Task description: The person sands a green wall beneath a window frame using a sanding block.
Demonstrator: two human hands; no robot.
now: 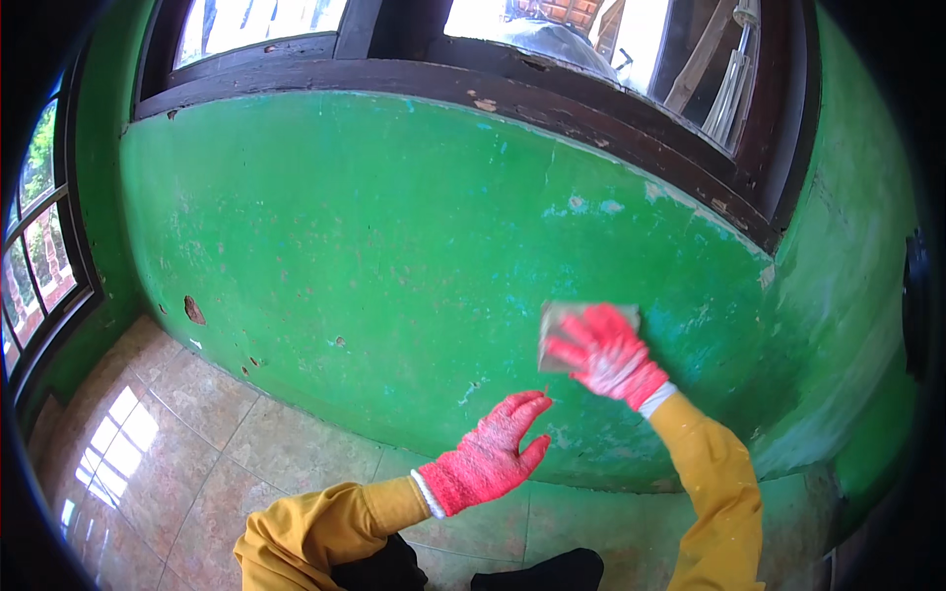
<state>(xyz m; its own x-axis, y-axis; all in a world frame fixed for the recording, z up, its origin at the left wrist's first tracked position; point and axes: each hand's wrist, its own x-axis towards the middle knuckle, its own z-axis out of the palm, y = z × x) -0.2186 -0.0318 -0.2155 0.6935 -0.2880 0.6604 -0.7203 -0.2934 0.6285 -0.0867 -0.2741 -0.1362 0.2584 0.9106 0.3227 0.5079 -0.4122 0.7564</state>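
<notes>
A green painted wall [310, 221] with worn, chipped patches fills the middle of the view. My right hand [607, 356], in a pink knit glove, presses a flat greyish-brown sheet [553, 325], perhaps sandpaper, against the wall's lower right part; its fingers are spread over the sheet. My left hand [491, 454], in a matching glove, is lower and to the left, holding nothing, with thumb and fingers apart. Whether its fingertips touch the wall I cannot tell. Light blue and whitish patches show around the sheet.
Above the wall runs a dark wooden window frame [443, 85] with chipped paint. Another window [44, 221] stands at the far left. Glossy floor tiles [295, 436] meet the wall's foot. A black object [916, 303] is at the right edge. My dark-clad knees show at the bottom.
</notes>
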